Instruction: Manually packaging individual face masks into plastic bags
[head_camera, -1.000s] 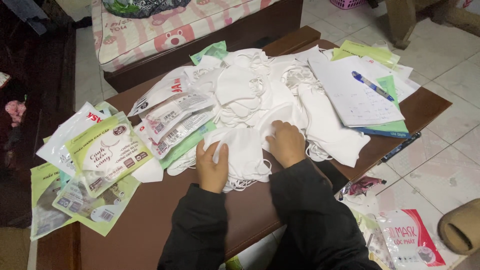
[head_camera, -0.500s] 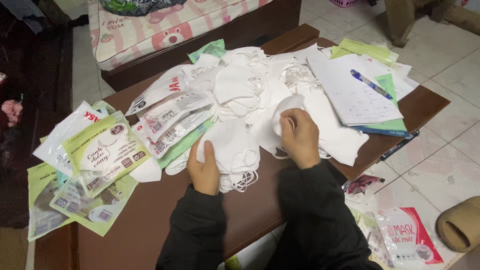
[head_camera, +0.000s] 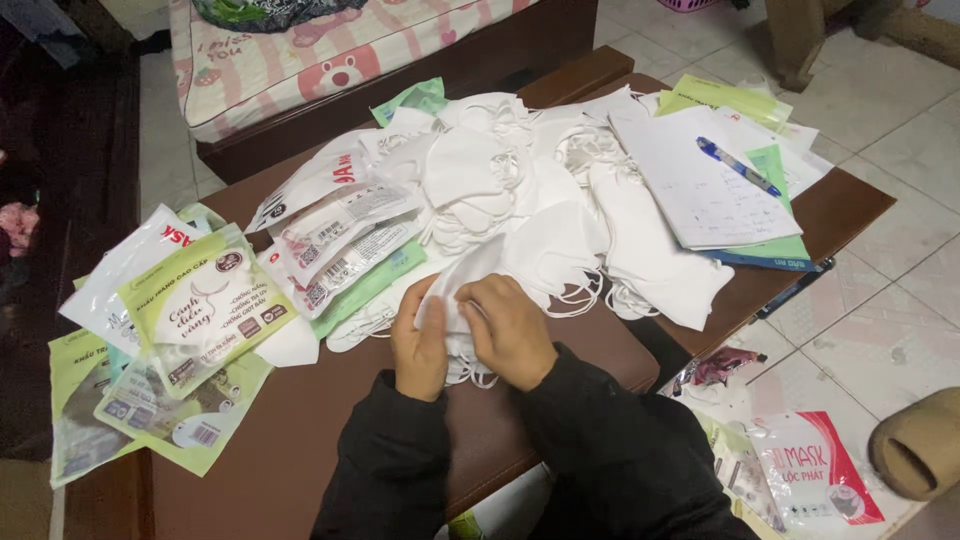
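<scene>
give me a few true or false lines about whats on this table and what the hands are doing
1. Both hands hold one white mask at the table's near edge. True: the left hand and right hand pinch it between them.
2. The blue pen lies on the floor. False: it rests on the white notepad on the table.
3. A pile of white masks covers the middle of the brown table. True.
4. The green packets sit to the right of the hands. False: they lie to the left.
5. A red and white packet lies on the tiled floor. True.
</scene>
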